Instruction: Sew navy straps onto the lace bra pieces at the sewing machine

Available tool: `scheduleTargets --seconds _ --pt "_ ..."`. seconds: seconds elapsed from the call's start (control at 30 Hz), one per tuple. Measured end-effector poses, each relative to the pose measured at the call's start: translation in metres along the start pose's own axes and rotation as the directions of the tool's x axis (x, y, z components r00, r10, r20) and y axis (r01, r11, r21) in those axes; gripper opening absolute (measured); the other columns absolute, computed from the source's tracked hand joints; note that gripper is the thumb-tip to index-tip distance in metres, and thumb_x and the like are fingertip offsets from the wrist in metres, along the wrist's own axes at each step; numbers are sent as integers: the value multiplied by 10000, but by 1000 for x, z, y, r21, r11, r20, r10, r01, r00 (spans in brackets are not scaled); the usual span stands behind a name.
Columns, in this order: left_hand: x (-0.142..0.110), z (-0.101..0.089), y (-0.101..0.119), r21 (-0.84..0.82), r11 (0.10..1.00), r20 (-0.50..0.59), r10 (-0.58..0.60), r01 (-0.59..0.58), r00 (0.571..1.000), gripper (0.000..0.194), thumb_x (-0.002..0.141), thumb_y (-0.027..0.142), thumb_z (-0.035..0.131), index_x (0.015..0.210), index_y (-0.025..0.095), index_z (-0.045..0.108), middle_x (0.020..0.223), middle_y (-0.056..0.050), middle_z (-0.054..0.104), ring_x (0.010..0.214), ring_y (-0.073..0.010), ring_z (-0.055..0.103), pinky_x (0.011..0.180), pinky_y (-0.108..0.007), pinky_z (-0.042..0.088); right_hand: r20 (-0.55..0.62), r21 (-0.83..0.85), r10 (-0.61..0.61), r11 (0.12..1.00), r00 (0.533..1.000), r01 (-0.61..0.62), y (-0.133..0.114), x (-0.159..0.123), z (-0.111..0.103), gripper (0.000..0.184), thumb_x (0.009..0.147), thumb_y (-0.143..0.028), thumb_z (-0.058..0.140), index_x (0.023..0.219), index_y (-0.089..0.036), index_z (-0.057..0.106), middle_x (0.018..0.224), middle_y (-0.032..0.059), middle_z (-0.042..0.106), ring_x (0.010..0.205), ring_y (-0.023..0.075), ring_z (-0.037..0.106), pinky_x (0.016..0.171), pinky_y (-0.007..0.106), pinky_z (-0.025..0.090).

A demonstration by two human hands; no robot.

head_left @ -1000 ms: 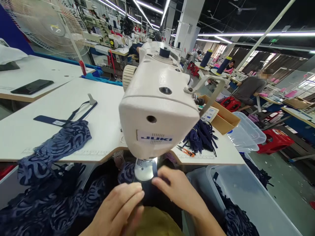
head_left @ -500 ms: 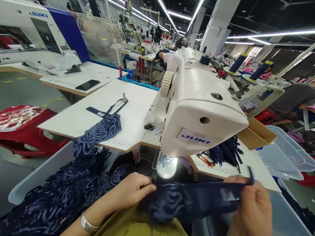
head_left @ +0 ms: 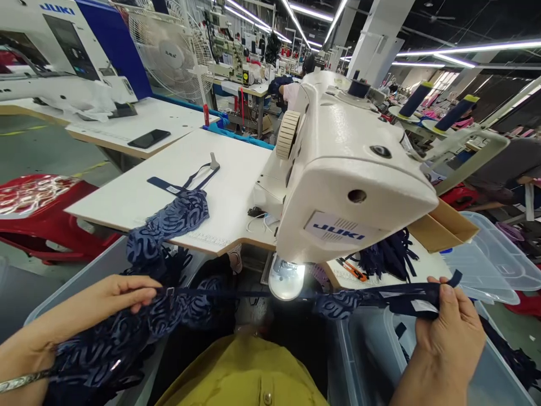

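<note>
Stretched between my two hands is a navy patterned bra (head_left: 338,304). My left hand (head_left: 120,294) pinches its thin strap near a small slider, at the left over a heap of similar navy pieces (head_left: 99,349). On the right, my right hand (head_left: 452,324) grips the end of the bra's band, where white labels show and a short tip sticks up past the thumb. The taut strap passes just in front of the lit lamp of the white sewing machine (head_left: 338,169). Another navy bra (head_left: 169,220) lies over the table's left front edge.
An orange cutter (head_left: 355,272) and a bundle of navy strips (head_left: 391,256) lie right of the machine. Clear plastic bins (head_left: 376,344) stand below on the right. A red stool (head_left: 46,225) is at far left. A phone (head_left: 149,138) rests on the left table.
My left hand has moved far left, drawing the strap out straight. My right hand has shifted slightly right and up. The bra now spans in a long taut line.
</note>
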State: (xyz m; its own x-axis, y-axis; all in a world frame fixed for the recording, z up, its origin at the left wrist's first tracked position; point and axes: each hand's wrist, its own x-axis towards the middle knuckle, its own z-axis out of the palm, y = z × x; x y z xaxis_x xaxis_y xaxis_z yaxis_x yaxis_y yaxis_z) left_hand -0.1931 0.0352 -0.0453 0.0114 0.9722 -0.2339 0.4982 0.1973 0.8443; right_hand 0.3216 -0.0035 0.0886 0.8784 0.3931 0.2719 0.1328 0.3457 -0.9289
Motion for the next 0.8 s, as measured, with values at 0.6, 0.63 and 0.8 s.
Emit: scheduleTargets --seconds 0.6,0.63,0.8 --pt "-28 116 137 -361 874 203 415 -326 887 308 914 463 433 898 193 580 624 45 530 528 -71 464 489 -176 401 937 -91 -151 767 316 635 1 -145 46 150 904 -181 560 993 -241 666 882 13 715 769 143 670 698 240 518" --pt "-30 120 142 -316 875 189 436 -366 880 308 911 464 438 872 196 585 624 44 533 560 -80 483 525 -180 416 943 -59 -179 739 280 672 1 -148 49 162 911 -171 550 1017 -236 654 889 17 712 767 140 668 692 239 512" --pt "-34 124 148 -130 849 128 527 -512 840 275 927 421 423 847 217 589 671 43 608 611 -99 564 531 -170 430 938 3 -305 481 164 876 3 -154 54 180 918 -168 536 1061 -224 629 879 25 724 710 151 669 624 256 480"
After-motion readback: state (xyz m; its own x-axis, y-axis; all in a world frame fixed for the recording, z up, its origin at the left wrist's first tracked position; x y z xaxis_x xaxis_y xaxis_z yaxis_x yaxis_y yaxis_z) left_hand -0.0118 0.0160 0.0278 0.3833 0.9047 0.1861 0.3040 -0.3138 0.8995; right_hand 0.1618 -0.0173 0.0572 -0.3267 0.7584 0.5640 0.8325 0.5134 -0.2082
